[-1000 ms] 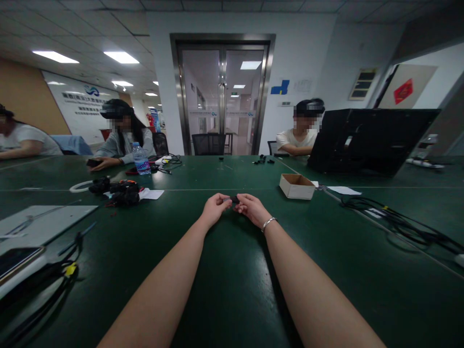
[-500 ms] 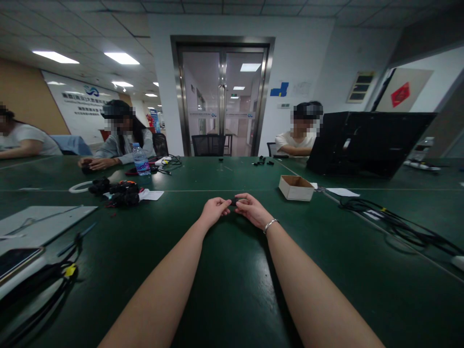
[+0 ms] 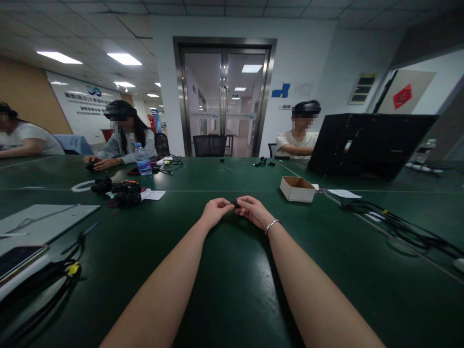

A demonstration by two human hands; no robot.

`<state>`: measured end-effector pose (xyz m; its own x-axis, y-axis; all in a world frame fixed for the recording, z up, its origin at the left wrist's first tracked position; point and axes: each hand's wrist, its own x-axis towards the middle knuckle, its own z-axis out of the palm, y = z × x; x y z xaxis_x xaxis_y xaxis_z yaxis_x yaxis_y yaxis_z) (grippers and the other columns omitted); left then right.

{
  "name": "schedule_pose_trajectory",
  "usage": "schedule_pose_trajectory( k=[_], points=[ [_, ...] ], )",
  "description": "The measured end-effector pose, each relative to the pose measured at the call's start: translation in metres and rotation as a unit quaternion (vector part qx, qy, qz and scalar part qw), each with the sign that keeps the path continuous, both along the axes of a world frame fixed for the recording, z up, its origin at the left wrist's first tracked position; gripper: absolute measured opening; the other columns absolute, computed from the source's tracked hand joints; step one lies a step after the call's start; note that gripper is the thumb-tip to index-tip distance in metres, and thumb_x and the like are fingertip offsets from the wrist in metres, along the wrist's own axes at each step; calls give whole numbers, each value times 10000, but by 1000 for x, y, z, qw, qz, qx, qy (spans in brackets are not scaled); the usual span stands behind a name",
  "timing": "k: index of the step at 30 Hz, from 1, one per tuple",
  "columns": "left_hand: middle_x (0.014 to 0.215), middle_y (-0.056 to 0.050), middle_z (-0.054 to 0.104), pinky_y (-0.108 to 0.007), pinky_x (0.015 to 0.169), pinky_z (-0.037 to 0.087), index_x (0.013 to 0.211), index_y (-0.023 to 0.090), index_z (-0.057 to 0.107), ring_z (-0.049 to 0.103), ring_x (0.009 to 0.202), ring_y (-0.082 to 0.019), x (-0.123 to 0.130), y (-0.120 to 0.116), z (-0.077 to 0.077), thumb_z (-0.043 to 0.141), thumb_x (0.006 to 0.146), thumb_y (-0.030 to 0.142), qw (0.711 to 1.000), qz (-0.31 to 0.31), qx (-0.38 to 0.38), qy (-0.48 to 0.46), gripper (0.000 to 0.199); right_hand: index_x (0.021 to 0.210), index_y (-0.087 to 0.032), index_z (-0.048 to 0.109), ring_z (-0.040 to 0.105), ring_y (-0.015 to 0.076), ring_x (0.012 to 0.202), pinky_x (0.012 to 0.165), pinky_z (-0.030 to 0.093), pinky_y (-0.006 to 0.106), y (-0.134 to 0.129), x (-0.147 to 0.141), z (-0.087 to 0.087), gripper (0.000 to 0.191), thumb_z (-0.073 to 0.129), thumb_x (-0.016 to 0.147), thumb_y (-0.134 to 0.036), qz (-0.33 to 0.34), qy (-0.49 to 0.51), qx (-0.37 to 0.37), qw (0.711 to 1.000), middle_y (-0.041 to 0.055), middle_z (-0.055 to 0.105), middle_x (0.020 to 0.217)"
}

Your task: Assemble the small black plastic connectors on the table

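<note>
Both my arms reach forward over the dark green table (image 3: 232, 270). Between my fingertips is a small black piece (image 3: 236, 204), too small and too covered to tell its kind. My left hand (image 3: 216, 212) pinches it from the left with thumb and fingers. From the right, my right hand (image 3: 253, 211) grips it the same way, a silver bracelet (image 3: 271, 225) on that wrist. The two hands almost meet, just above the tabletop.
A small open cardboard box (image 3: 297, 189) stands right of my hands. Black cables (image 3: 398, 227) lie farther right, near a black monitor (image 3: 369, 145). On the left are a water bottle (image 3: 142, 160), black gear (image 3: 125, 192) and a phone (image 3: 21, 261). Several people sit across the table.
My left fingertips have closed in on the black piece, and less of it shows now. The whole view has shifted slightly.
</note>
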<state>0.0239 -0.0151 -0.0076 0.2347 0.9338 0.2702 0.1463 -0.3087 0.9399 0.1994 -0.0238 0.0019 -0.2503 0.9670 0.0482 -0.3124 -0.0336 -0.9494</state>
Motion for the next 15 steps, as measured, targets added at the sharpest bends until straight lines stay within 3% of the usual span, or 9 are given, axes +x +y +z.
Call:
schedule_pose_trajectory(
  k=[6, 10, 12, 15],
  points=[
    [718, -13, 654, -255, 655, 444, 814, 150, 622, 596, 659, -138, 1, 2, -5, 748, 622, 311, 998, 1, 46, -35, 281, 770, -129, 516, 503, 74, 356, 334, 352, 126, 3, -7, 1, 247, 575, 913, -320, -28, -104, 10, 994, 38, 614, 539],
    [737, -29, 663, -266, 665, 461, 834, 147, 618, 615, 678, -149, 1, 3, -6, 736, 639, 292, 998, 14, 46, -50, 269, 924, -133, 505, 603, 115, 470, 466, 487, 172, 0, -5, 3, 87, 550, 921, -207, 19, -71, 19, 997, 48, 653, 627],
    [750, -35, 667, -273, 678, 468, 832, 146, 614, 622, 688, -154, 1, 3, -6, 742, 628, 279, 997, 14, 42, -57, 275, 988, -142, 487, 641, 133, 554, 547, 527, 199, -3, -3, 5, 142, 582, 884, -124, 48, -47, 23, 997, 54, 670, 683],
    [744, -34, 666, -274, 673, 464, 813, 147, 616, 619, 686, -157, 0, 3, -6, 757, 604, 268, 998, 11, 42, -40, 280, 929, -134, 486, 610, 117, 493, 475, 497, 166, -5, 0, 7, 79, 559, 901, -124, 44, -77, 10, 996, 69, 668, 654]
  ],
)
